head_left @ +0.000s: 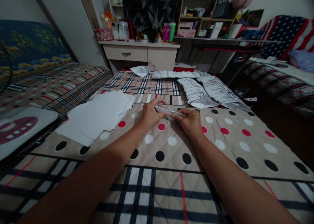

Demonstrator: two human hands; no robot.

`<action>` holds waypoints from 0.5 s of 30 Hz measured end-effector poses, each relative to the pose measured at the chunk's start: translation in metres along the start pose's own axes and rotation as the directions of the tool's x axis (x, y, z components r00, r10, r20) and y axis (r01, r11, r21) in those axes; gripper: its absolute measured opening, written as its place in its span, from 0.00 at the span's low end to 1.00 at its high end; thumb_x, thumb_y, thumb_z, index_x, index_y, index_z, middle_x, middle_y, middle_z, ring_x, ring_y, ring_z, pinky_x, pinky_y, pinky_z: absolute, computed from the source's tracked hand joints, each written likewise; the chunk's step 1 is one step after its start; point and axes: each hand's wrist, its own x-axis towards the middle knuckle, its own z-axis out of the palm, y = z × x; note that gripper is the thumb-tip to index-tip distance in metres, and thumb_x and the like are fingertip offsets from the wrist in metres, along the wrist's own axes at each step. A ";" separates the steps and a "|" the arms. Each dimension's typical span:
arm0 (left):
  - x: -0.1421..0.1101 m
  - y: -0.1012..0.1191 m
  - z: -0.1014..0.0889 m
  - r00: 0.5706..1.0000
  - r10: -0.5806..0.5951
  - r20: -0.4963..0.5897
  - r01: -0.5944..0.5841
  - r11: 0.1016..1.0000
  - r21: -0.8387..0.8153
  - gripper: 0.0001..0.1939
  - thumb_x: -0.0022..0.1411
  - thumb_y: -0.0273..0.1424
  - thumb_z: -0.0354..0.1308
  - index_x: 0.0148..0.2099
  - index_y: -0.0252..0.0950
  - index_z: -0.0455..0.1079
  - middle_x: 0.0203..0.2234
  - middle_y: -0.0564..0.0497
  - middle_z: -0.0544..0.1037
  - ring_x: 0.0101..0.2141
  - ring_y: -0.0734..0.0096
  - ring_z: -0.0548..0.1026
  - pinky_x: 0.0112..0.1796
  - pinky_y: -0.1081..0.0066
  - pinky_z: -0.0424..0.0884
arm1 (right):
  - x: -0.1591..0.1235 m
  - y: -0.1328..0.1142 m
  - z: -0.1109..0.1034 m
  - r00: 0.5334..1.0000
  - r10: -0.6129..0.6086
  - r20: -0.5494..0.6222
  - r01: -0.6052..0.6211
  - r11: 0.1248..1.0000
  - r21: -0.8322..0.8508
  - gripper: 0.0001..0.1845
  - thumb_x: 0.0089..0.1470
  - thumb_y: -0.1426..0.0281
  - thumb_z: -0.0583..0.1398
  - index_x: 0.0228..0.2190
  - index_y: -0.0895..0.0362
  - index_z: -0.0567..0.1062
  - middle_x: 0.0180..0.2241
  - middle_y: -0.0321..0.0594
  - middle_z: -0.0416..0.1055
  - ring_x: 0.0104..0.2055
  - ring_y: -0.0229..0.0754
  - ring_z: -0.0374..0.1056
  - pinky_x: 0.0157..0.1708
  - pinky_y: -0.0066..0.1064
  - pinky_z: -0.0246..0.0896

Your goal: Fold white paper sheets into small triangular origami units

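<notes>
Pinched at its left end by the bare left hand (150, 114), fingers closed on the edge, a narrow folded white paper piece (169, 111), at frame centre. Long axis: nearly crosswise, right end slightly lower, tilting toward the lower right. Right end: pinched between thumb and fingers of the bare right hand (190, 121). Paper smooth, flat, strip-like; beneath, quilted beige dotted fabric (149, 158).

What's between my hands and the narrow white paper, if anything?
Nothing visible: the left hand and right hand both hold the narrow white paper directly, one near each end, over the dotted bedspread.
</notes>
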 end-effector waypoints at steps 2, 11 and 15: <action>0.001 -0.001 0.001 0.998 -0.061 -0.007 0.060 0.993 -0.104 0.21 0.43 0.26 0.70 0.43 0.35 0.72 0.29 0.53 0.77 0.27 0.73 0.74 0.28 0.73 0.71 | 0.000 0.000 0.000 1.000 -0.001 -0.006 0.001 1.000 -0.004 0.14 0.41 0.60 0.66 0.25 0.58 0.81 0.19 0.37 0.73 0.20 0.38 0.63 0.19 0.27 0.52; 0.004 -0.007 -0.002 0.994 0.098 -0.049 -0.099 0.995 -0.021 0.07 0.48 0.27 0.68 0.32 0.35 0.75 0.31 0.51 0.77 0.27 0.75 0.73 0.28 0.73 0.69 | -0.002 -0.002 -0.002 0.997 -0.044 -0.065 0.039 0.997 -0.068 0.10 0.44 0.62 0.65 0.26 0.57 0.81 0.23 0.38 0.76 0.25 0.40 0.68 0.23 0.28 0.55; 0.005 -0.011 -0.002 0.994 0.060 -0.086 -0.063 0.997 -0.036 0.05 0.50 0.30 0.67 0.29 0.34 0.75 0.24 0.52 0.77 0.25 0.74 0.72 0.28 0.73 0.68 | 0.000 0.001 0.000 0.996 -0.055 -0.070 0.052 0.998 -0.041 0.11 0.44 0.62 0.65 0.27 0.57 0.81 0.24 0.39 0.77 0.26 0.41 0.68 0.24 0.27 0.56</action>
